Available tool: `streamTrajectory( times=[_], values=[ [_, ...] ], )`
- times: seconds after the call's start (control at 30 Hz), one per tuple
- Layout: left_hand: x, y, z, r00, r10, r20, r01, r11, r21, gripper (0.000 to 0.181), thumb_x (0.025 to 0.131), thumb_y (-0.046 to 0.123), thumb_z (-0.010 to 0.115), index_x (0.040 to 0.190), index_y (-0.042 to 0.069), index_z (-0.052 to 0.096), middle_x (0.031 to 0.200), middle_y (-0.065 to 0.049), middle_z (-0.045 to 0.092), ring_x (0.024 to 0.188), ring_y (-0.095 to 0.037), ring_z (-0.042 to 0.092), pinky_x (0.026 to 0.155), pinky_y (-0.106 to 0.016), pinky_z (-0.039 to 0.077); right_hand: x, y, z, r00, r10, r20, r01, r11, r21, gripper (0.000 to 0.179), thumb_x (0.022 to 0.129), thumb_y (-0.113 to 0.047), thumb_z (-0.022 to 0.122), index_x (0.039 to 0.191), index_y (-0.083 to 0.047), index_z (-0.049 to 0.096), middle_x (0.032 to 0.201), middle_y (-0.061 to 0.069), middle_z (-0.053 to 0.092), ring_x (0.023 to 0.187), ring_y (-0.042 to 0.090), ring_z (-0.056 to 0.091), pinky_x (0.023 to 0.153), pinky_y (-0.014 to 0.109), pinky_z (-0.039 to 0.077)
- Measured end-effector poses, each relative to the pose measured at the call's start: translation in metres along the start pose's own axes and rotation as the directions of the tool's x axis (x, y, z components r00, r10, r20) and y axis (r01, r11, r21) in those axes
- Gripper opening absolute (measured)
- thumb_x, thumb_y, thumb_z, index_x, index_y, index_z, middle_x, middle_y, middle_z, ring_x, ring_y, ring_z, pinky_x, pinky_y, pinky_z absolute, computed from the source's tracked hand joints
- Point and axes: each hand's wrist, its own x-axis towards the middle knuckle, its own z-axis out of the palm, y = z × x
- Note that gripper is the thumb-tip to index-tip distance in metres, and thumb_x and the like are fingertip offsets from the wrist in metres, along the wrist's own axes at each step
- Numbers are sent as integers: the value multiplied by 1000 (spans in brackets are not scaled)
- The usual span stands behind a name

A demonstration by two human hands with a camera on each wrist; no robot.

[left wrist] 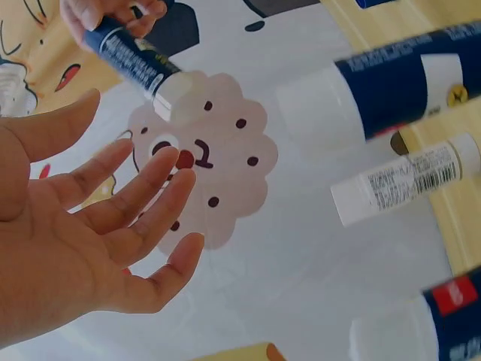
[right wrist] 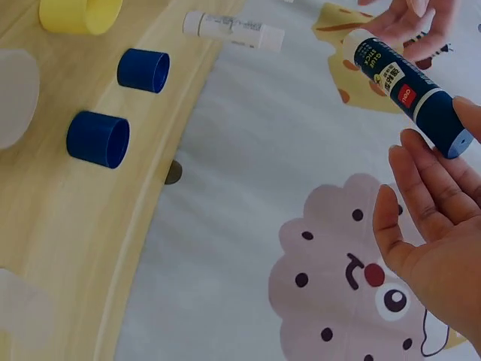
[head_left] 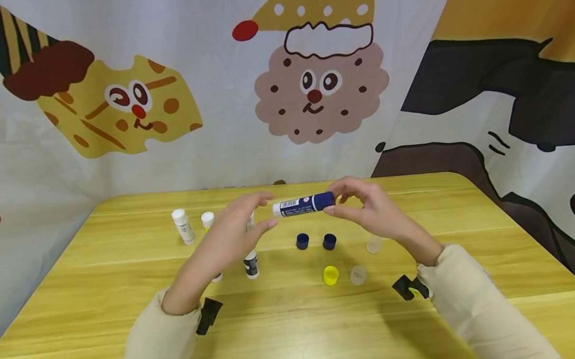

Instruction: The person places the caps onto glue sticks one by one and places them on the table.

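A navy blue glue stick point(head_left: 302, 205) with a white end is held up over the table, lying almost level. My right hand point(head_left: 371, 208) pinches it by the blue cap end between thumb and fingers; the right wrist view shows the red label on this glue stick point(right wrist: 394, 83). My left hand point(head_left: 230, 239) is beside the white end, its fingers spread and nothing in them, as the left wrist view point(left wrist: 113, 218) shows. Behind and below that hand stand several glue sticks, among them a white one point(head_left: 183, 226) and a blue-labelled one point(head_left: 251, 264), some partly hidden.
On the wooden table point(head_left: 292, 327) lie two blue caps point(head_left: 302, 241), a yellow cap point(head_left: 330, 275) and two translucent caps point(head_left: 358, 275), right of the standing sticks. A cartoon-printed cloth point(head_left: 220, 160) hangs behind the far edge. Black straps point(head_left: 209, 315) are at the cuffs.
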Motion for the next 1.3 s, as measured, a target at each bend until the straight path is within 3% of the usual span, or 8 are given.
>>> streamTrajectory(
  times=[0.27,0.5,0.73,1.3],
  values=[
    [-7,-12,-9,999,3,-35,-4,1000,-14,42,88,15,62,126,4,49,117,-15,57,108,-32,52,88,-49,41,5,6,-5,995,89,-38,-91,994,-65,16,84,-9,65,98,-2,62,95,6,63,82,20,55,69,33,45],
    [-14,-23,-18,998,-56,-22,55,997,-54,42,90,14,59,128,3,46,121,-17,54,111,-34,49,89,-50,40,11,15,-9,984,165,-68,-172,980,-98,17,84,-12,67,96,-1,62,89,8,63,79,21,56,66,31,46],
    [-21,-34,-27,996,-84,-32,83,996,-36,42,91,14,58,129,3,45,122,-19,53,114,-35,46,90,-53,37,17,27,-11,973,219,-69,-225,969,-102,16,84,-10,66,95,-1,61,88,9,63,85,21,55,78,37,44],
    [-39,-61,-44,986,-162,-42,162,987,-11,42,93,18,54,130,0,43,123,-24,50,113,-40,44,89,-58,34,29,54,4,948,317,-19,-316,935,-160,19,83,-13,66,97,-1,60,87,9,61,80,23,55,64,32,44]
  ],
)
